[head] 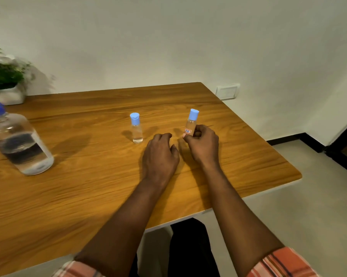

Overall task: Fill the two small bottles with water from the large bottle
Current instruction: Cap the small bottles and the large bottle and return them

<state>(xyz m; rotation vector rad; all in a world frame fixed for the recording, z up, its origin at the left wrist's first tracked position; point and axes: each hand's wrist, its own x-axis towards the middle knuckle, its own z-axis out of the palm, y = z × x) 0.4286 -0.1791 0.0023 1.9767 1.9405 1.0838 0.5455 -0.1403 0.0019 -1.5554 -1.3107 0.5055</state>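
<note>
1. Striped sleeves [282, 262] are pushed up at the bottom edge, and both forearms reach over the wooden table [88, 196].
2. The right hand [203, 144] curls its fingers round the lower body of the labelled small bottle [191, 124]. Its base is hidden, so whether it rests on the table cannot be told.
3. The left hand [159, 154] hangs just beside it, loosely curled and holding nothing.
4. Likely step: uncapping. The right hand should grip the body low and firmly while the left takes the blue cap, keeping the bottle level.
5. The labelled bottle's long axis is near vertical, cap up, tipped slightly right.
6. The second small bottle [136, 130] stands upright and capped, left of the hands.
7. The large bottle [18, 140], capped and part full, stands well apart at the far left.
</note>
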